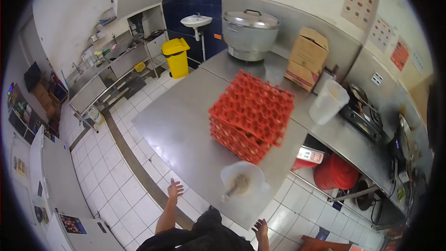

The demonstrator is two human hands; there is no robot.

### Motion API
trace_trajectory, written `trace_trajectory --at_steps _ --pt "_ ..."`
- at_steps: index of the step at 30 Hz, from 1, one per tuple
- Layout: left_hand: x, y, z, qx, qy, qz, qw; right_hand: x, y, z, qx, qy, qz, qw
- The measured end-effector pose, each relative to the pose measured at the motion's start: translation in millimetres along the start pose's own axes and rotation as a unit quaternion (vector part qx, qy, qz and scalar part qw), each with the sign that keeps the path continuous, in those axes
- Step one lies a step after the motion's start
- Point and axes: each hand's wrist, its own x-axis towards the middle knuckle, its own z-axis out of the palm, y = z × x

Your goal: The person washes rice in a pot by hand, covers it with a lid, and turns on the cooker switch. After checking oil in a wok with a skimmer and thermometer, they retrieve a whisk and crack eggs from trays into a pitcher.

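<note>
My left hand (175, 189) is held out in the air to the left of the steel table (172, 121), fingers spread, holding nothing. Low at the table's near edge, my right hand (260, 228) has its fingers apart and is empty as well. Between and beyond the hands stands a translucent white plastic container (259, 176), with a brownish utensil (239, 184) leaning inside; its exact kind is blurred. Behind it rises a stack of red egg trays (251, 111). Neither hand touches the container or the trays.
A large rice cooker (251, 35), cardboard boxes (306, 60) and a white plastic bucket (329, 102) stand farther back. On the right are a stove (364, 116) and, below, a red lidded bin (337, 172). A yellow bin (176, 58) and sinks (88, 81) are left.
</note>
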Motion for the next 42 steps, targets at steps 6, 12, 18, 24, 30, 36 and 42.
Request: trace_trajectory --at_steps 6,12,18,24,30,36,42 --pt "59.5 80.0 69.2 -0.081 0.311 0.095 0.942 5.9 11.3 61.4 0.112 -0.046 -0.06 0.991" --pt "39.4 100.4 65.0 -0.134 0.26 0.057 0.954 -9.3 -2.3 72.4 0.106 -0.061 -0.033 0.992" --pt "52.6 98.9 63.2 -0.122 0.253 0.069 0.957 -9.4 -7.3 75.1 0.077 -0.05 -0.043 0.995" --pt "39.3 114.9 71.2 -0.199 0.232 0.073 0.949 15.5 11.4 56.5 0.027 0.013 -0.03 0.999" --pt "40.0 113.8 65.2 -0.079 0.249 0.041 0.964 18.4 16.2 56.9 0.094 0.017 -0.032 0.995" --pt "51.6 101.9 63.7 -0.105 0.267 0.025 0.958 3.6 15.9 66.8 0.039 0.064 -0.085 0.994" --pt "55.5 98.6 61.0 -0.135 0.25 0.047 0.958 17.6 21.9 57.7 0.062 0.062 -0.07 0.994"
